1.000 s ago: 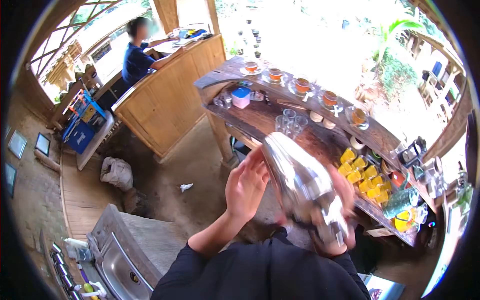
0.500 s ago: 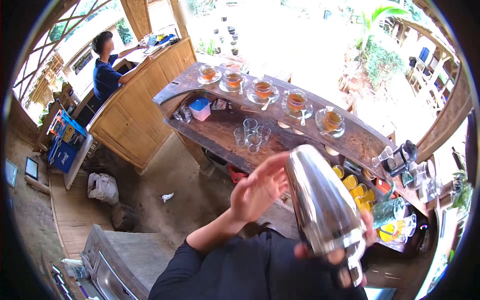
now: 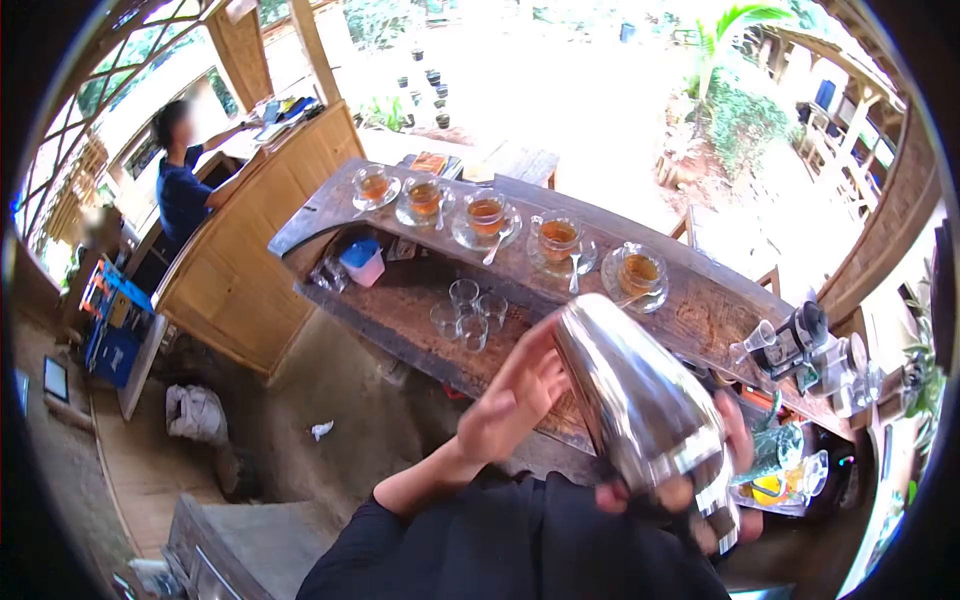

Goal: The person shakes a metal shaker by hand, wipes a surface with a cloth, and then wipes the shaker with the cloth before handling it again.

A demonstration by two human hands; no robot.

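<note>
My right hand (image 3: pixel 738 440) is wrapped round the narrower lower-right end of a shiny metal cocktail shaker (image 3: pixel 640 390). The shaker is tilted, with its broad end up toward the counter. Beside that broad end is my left hand (image 3: pixel 510 405), its palm turned to the shaker and its fingers spread and slightly curled. Beyond, on the counter's upper ledge (image 3: pixel 700 310), stands a row of several glass cups of amber drink on saucers with spoons, among them a near cup (image 3: pixel 640 270).
Several clear glasses (image 3: pixel 470 315) and a pink tub with a blue lid (image 3: pixel 362 262) sit on the lower shelf. At right are a French press (image 3: pixel 795 335) and a glass pitcher (image 3: pixel 780 455). Another person (image 3: pixel 185 185) stands behind a wooden desk (image 3: pixel 240 290).
The view has shifted, bringing the cups and counter lower and left. The shaker has turned slightly in my right hand's hold, and my left hand stays beside it.
</note>
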